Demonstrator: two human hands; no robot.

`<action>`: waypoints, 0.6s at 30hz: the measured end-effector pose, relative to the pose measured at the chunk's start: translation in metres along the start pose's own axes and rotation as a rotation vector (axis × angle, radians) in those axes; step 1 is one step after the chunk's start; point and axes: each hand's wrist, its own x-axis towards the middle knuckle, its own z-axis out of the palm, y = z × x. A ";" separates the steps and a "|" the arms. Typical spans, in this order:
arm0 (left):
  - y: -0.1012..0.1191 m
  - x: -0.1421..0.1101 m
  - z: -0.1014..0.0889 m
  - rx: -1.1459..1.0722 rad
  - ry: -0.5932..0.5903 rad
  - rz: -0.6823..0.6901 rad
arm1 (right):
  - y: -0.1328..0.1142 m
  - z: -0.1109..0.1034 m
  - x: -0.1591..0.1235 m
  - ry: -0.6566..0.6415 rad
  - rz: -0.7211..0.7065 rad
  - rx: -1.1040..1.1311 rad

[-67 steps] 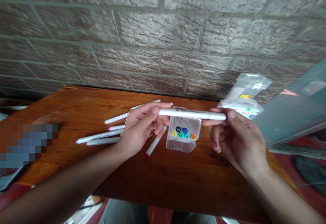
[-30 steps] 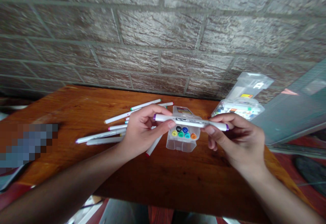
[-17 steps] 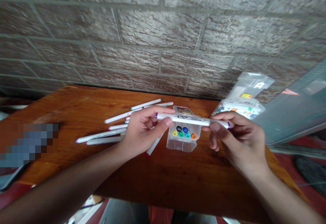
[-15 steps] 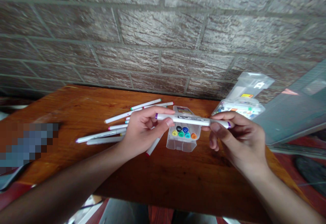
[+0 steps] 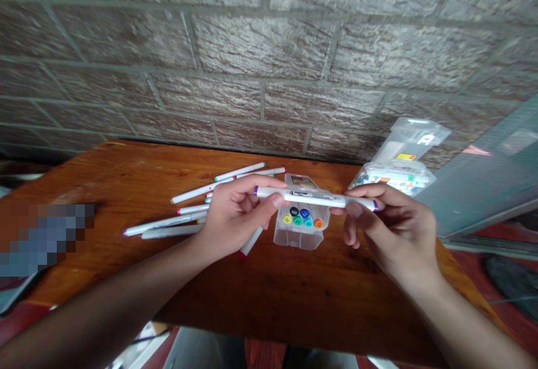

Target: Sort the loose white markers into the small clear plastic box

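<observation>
A white marker (image 5: 315,197) with purple ends is held level between both hands, its dark printing facing me. My left hand (image 5: 233,209) pinches it near the left end. At the other end, my right hand (image 5: 393,229) grips it between thumb and fingers. Below and behind the marker stands a clear plastic case (image 5: 298,238), partly covered by it, with several markers upright inside, their coloured round ends showing black, blue, yellow, green, turquoise and orange. Loose white markers (image 5: 163,223) lie to the left, some hidden behind my left hand. A red-ended marker (image 5: 252,242) lies beside the case.
A second clear case (image 5: 395,176) with its lid raised stands at the table's back right. The wooden table (image 5: 126,173) meets a stone-block wall (image 5: 264,44). A pixelated patch covers something at the left edge, beside a glass panel (image 5: 496,173) on the far right.
Both hands hold the marker in nearly the same place. The marker has turned slightly, so its printing shows a little differently; the whole view has shifted very slightly.
</observation>
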 end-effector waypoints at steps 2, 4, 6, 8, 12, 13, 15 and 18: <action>-0.001 -0.001 -0.001 -0.038 -0.005 0.015 | 0.000 0.000 0.000 -0.002 -0.008 0.009; -0.002 -0.001 -0.001 -0.052 -0.014 0.021 | 0.000 -0.001 0.000 -0.004 -0.011 0.012; -0.002 -0.001 -0.001 -0.039 -0.019 0.022 | 0.000 -0.001 0.000 -0.004 -0.012 0.011; -0.002 -0.001 -0.001 -0.020 -0.021 0.022 | 0.000 -0.001 0.000 0.002 -0.009 0.005; 0.000 0.001 -0.001 -0.014 -0.021 0.032 | 0.002 -0.001 -0.001 0.007 -0.006 -0.004; 0.000 0.001 -0.001 -0.016 -0.020 0.035 | 0.003 0.000 -0.002 0.009 -0.007 -0.005; 0.000 0.001 -0.001 -0.011 -0.016 0.035 | 0.003 0.000 -0.004 0.026 0.008 -0.018; 0.000 0.000 -0.002 0.022 -0.006 0.015 | 0.002 0.001 -0.004 0.054 0.035 -0.042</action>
